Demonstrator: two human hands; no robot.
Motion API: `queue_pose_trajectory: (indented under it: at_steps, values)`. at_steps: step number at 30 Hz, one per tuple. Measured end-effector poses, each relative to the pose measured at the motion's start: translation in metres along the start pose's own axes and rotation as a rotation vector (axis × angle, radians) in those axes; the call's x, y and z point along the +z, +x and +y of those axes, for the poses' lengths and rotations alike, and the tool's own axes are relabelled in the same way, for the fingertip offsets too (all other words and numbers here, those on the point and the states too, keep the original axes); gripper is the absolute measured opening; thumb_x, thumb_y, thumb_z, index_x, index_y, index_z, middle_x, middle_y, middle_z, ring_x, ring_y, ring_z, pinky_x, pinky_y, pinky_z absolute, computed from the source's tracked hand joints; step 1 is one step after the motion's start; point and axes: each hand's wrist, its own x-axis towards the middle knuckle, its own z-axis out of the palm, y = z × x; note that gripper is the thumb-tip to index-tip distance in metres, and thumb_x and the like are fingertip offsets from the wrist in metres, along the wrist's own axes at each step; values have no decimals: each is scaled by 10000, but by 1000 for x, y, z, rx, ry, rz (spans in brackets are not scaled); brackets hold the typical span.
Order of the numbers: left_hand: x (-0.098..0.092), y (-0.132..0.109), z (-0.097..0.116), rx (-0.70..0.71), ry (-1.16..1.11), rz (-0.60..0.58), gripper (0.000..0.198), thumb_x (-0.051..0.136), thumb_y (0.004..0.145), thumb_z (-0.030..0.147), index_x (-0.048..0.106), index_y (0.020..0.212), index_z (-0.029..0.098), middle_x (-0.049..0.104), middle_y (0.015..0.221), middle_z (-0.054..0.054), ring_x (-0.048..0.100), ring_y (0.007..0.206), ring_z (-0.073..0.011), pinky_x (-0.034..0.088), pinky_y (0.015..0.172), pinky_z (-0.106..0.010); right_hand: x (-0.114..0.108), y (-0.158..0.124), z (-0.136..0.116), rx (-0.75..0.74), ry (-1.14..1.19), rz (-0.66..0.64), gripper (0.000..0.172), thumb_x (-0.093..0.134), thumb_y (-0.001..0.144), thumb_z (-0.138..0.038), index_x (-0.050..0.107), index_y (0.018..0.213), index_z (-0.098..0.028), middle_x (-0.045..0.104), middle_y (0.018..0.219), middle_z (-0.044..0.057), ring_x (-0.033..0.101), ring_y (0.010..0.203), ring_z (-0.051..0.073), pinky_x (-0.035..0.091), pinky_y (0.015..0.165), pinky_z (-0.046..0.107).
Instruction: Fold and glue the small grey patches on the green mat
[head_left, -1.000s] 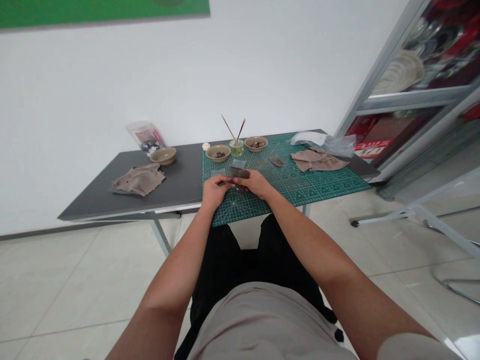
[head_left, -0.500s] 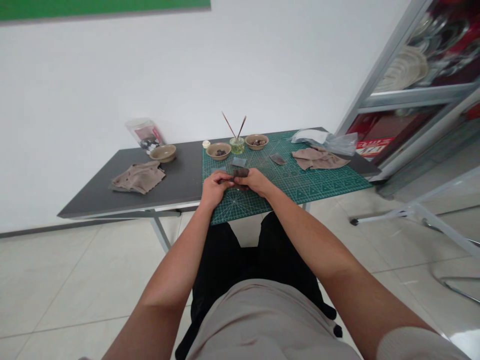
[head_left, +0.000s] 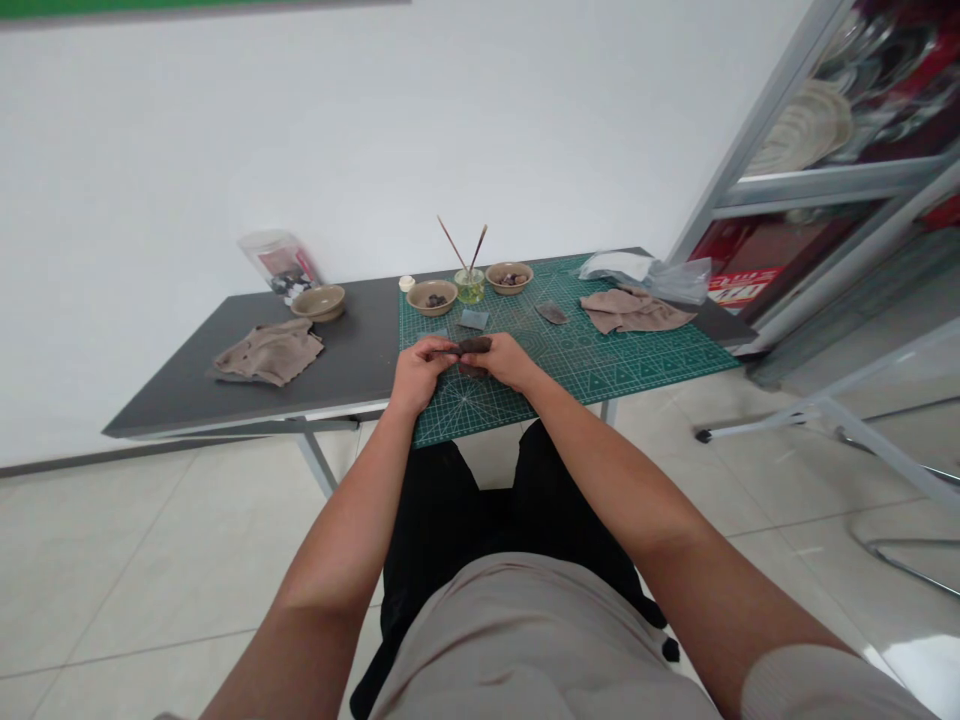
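Over the near part of a green cutting mat (head_left: 517,410), my two hands meet at a dark brown, sheet-like piece (head_left: 474,345) that looks folded or bent. My right hand (head_left: 506,362) grips it between thumb and fingers. From the other side, my left hand (head_left: 418,372) is closed with thumb and fingertips at its left edge. Whether a smaller thing lies inside the fold is hidden by the fingers. Just beyond the hands lies a small grey-blue rectangular piece (head_left: 474,319). To the right of it is a dark grey flat piece (head_left: 553,313).
Bowls of small dark lumps (head_left: 432,298) and brownish lumps (head_left: 510,278) flank a glass jar (head_left: 470,288) with two thin sticks. A small white-lidded pot (head_left: 406,284) stands nearby. Brown cloths (head_left: 637,309) (head_left: 270,352) lie either side. Another bowl (head_left: 319,303) and clear container (head_left: 277,264) are left.
The dark brown piece has tilted flatter between my hands, and my left fingers have shifted slightly along it. The whole view has moved a little.
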Motion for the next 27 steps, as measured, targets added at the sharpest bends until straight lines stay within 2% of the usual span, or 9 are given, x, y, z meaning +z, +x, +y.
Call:
queue_pose_trajectory:
  at_steps: [2,4,7,10,12,14,18,22,27]
  values:
    - [2,0,-2,-26,-46,59,152,724,660,259,707,791,184,698,860,-24,634,840,-177,494,826,-333,0,-1,2,-6,-41,57,292,657,762,-395,671,890,-133,662,727,22,553,593,136,408,555,258]
    - [3,0,-2,-44,-50,100,176,733,664,271,706,813,182,702,854,-24,636,820,-172,498,820,-332,1,-4,0,-33,-162,168,264,596,810,-350,642,974,-149,673,796,36,579,654,158,437,605,278]
    - [6,-1,2,-55,7,120,202,749,667,284,708,837,183,706,838,-21,637,789,-169,505,802,-330,6,-14,-6,-110,-473,355,235,495,867,-252,597,1061,-166,676,918,71,592,835,208,451,754,336]
    - [8,-3,7,-53,73,129,197,745,687,283,705,852,182,700,814,-18,634,759,-165,509,779,-324,14,-27,-14,-204,-825,427,237,453,890,-199,603,1072,-179,632,1162,128,518,1061,277,390,891,423]
    - [9,-4,8,-41,139,124,188,732,711,282,707,868,182,689,793,-17,623,729,-158,509,751,-313,18,-35,-18,-228,-1011,377,209,502,886,-245,632,1040,-189,559,1290,140,466,1115,314,356,908,460]
    - [11,-4,7,-23,218,104,178,714,734,280,711,886,186,682,786,-15,610,706,-151,507,728,-302,18,-42,-19,-227,-1109,274,245,583,856,-350,656,1025,-189,542,1283,145,457,1100,325,348,897,466]
    - [13,-4,3,0,308,60,176,691,760,277,713,915,197,697,831,-21,616,719,-151,513,733,-299,11,-50,-18,-232,-1120,117,521,648,783,-565,659,1132,-179,576,1188,137,466,1096,317,345,922,467]
    - [14,-5,3,31,384,-6,157,667,784,265,711,924,207,706,863,-21,630,775,-164,512,784,-312,6,-50,-18,-217,-1029,98,465,534,905,-491,612,1241,-179,615,1208,120,501,1112,281,363,942,424]
    - [15,-9,7,84,555,-105,187,614,789,186,712,942,229,694,911,-27,622,856,-188,493,835,-328,7,-41,-21,-163,-889,140,382,456,972,-403,583,1286,-226,705,1073,69,571,1037,239,385,931,388]
